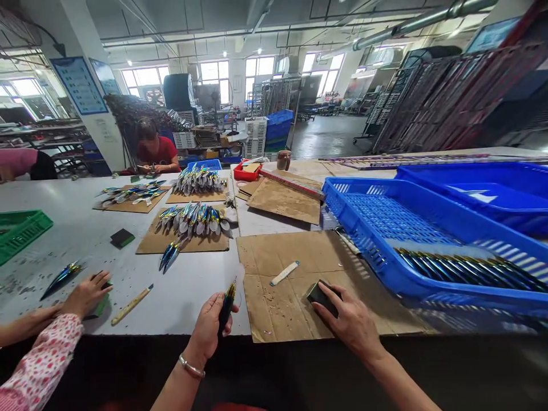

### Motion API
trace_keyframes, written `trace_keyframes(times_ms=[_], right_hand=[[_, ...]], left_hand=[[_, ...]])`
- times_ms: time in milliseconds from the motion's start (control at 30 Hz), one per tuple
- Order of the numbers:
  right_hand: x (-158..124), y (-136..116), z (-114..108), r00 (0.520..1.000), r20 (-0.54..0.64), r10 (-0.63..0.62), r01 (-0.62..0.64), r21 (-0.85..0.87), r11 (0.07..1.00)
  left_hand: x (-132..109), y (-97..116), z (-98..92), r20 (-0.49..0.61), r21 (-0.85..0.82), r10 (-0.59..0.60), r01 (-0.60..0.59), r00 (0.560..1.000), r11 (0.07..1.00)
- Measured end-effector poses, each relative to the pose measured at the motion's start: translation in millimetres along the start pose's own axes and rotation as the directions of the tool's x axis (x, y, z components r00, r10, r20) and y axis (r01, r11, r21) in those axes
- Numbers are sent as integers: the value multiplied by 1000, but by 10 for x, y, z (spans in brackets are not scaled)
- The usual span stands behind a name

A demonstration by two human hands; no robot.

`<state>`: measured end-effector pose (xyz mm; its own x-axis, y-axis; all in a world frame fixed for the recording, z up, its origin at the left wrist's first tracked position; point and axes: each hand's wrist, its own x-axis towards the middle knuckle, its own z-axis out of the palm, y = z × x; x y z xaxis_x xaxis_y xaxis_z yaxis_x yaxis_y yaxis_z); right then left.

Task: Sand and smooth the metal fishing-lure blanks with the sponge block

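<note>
My left hand (pixel 210 330) grips a slim, shiny blue-and-yellow fish-shaped lure (pixel 226 305), its tip pointing up over the table's near edge. My right hand (pixel 349 322) closes on a dark sanding block (pixel 321 297) resting on a brown cardboard sheet (pixel 291 260). A pale flat stick (pixel 284 273) lies on that cardboard between my hands. Just right of my right hand stands a blue plastic crate (pixel 363 220) holding a row of several similar lures (pixel 466 269).
A co-worker's hands (pixel 85 294) at the left hold a dark block beside a lure (pixel 60 278) and a wooden stick (pixel 131 305). Piles of lures (pixel 194 220) lie on cardboard further back. A green crate (pixel 21 228) sits far left. Another person (pixel 154 149) works at the far end.
</note>
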<state>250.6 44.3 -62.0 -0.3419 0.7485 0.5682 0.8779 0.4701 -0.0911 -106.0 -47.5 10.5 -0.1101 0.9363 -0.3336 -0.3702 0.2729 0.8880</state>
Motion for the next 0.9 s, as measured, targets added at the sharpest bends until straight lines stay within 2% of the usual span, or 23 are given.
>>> trace_keyframes(times_ms=[267, 433, 500, 567, 633, 667, 733, 800, 867, 900], right_hand=[[-14, -42, -12, 1000, -22, 8, -8, -20, 1000], [80, 16, -138, 999, 25, 31, -31, -17, 999], [201, 24, -219, 995, -33, 91, -93, -55, 994], [357, -54, -286, 984, -93, 149, -151, -17, 988], [496, -276, -358, 985, -48, 167, -156, 171, 973], [539, -444, -409, 988, 19, 151, -150, 300, 942], [553, -864, -539, 977, 182, 107, -190, 530, 826], [511, -1301, -636, 945, 328, 1, -233, 667, 708], [491, -1613, -612, 940, 341, -25, -252, 741, 623], [501, -1683, -559, 945, 326, 18, -267, 742, 615]], left_hand=[[-24, -65, -4, -7, 35, -14, 15, 1000, 999], [8, -139, 0, -90, -46, -45, 41, 995, 998], [-3, -133, 46, -112, -105, -43, 32, 993, 994], [-19, -104, 143, -125, -168, -18, -3, 992, 986], [-25, -63, 294, -138, -236, 29, -62, 990, 970], [-28, -44, 389, -142, -267, 56, -93, 988, 959], [-49, -22, 603, -138, -300, 95, -133, 986, 945], [-86, -29, 811, -125, -282, 108, -140, 986, 949], [-86, -66, 964, -122, -232, 99, -125, 988, 965], [-52, -95, 1016, -132, -208, 84, -111, 988, 972]])
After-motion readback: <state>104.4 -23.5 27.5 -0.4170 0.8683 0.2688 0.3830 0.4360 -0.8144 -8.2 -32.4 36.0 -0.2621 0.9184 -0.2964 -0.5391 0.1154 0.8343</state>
